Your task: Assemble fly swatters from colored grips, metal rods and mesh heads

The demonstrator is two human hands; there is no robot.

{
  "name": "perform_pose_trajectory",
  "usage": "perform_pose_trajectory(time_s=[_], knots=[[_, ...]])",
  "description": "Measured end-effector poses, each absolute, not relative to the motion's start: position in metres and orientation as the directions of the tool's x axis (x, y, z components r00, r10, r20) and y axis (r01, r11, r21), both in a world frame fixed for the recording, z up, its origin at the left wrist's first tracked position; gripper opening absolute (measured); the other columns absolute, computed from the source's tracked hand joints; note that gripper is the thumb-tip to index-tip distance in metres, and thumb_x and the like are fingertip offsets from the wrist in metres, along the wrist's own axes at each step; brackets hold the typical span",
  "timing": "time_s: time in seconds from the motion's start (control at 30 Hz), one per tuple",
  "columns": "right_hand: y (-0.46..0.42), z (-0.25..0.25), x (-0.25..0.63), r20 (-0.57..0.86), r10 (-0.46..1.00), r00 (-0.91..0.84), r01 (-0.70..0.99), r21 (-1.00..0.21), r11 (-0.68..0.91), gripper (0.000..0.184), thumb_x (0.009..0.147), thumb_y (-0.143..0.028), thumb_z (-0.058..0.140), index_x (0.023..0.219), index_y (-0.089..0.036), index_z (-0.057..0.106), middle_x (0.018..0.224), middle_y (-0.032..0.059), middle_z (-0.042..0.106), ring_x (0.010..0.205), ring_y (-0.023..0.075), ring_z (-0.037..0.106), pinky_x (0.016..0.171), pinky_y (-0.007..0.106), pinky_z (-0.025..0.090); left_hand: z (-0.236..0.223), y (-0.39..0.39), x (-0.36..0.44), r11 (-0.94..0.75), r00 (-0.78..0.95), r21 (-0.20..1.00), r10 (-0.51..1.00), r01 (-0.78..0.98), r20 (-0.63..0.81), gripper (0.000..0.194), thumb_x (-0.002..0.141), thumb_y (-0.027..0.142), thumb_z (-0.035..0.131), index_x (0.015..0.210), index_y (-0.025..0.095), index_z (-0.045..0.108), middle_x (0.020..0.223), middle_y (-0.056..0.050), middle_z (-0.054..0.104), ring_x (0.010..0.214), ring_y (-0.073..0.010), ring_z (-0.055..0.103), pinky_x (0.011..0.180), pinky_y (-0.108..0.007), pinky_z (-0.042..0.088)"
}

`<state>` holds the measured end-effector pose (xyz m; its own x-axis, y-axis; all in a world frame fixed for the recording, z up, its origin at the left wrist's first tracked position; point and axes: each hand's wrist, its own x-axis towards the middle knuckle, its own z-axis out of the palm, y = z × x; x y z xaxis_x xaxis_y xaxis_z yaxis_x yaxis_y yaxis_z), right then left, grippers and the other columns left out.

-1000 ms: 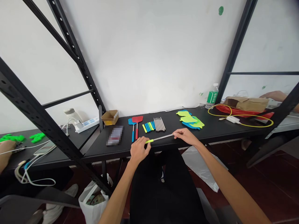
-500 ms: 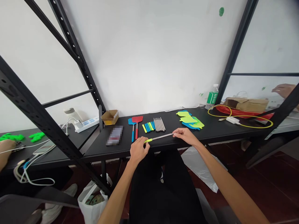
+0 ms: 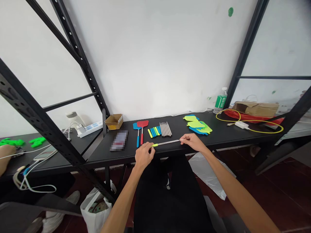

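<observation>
My left hand (image 3: pixel 145 155) is closed around a yellow-green handle (image 3: pixel 155 145), covering part of it. From that handle a thin metal rod (image 3: pixel 167 142) runs to the right, and my right hand (image 3: pixel 190 141) pinches its far end. Beyond my hands lie several loose yellow-green and blue handles (image 3: pixel 154 131) in a row, beside several metal rods (image 3: pixel 166 129). Flat yellow-green and blue swatter heads (image 3: pixel 198 125) are piled farther right. A blue fly swatter (image 3: pixel 138 134) and a red fly swatter (image 3: pixel 142 129) lie whole to the left.
A blurred-out phone-like object (image 3: pixel 119 140) and an open cardboard box (image 3: pixel 114 122) are on the black table (image 3: pixel 102 155) at left. A water bottle (image 3: pixel 220 100) and yellow cable (image 3: pixel 262 130) are at right. Another person's hand (image 3: pixel 6 155) works at far left. Black shelf posts (image 3: pixel 48 123) flank me.
Both my hands keep their grip on the handle and rod, with the left shifting only slightly. Another person's hand at the far right has gone out of view.
</observation>
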<state>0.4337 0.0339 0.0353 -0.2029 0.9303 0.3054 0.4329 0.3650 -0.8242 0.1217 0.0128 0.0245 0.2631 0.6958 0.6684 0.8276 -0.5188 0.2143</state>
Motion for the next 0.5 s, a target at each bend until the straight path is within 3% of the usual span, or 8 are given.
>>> perform_pose_trajectory(time_s=[0.5], knots=[[0.0329, 0.0341, 0.4331, 0.345, 0.919, -0.192, 0.500, -0.771, 0.394, 0.034, 0.087, -0.050, 0.056, 0.075, -0.020, 0.068, 0.066, 0.0030, 0.070, 0.062, 0.0188, 0.060, 0.064, 0.031, 0.043, 0.0256, 0.0115, 0.1229, -0.513, 0.276, 0.185, 0.692, 0.839, 0.667, 0.022, 0.090, 0.022, 0.049, 0.099, 0.024, 0.069, 0.090, 0.000, 0.073, 0.086, -0.0168, 0.067, 0.066, -0.025, 0.044]])
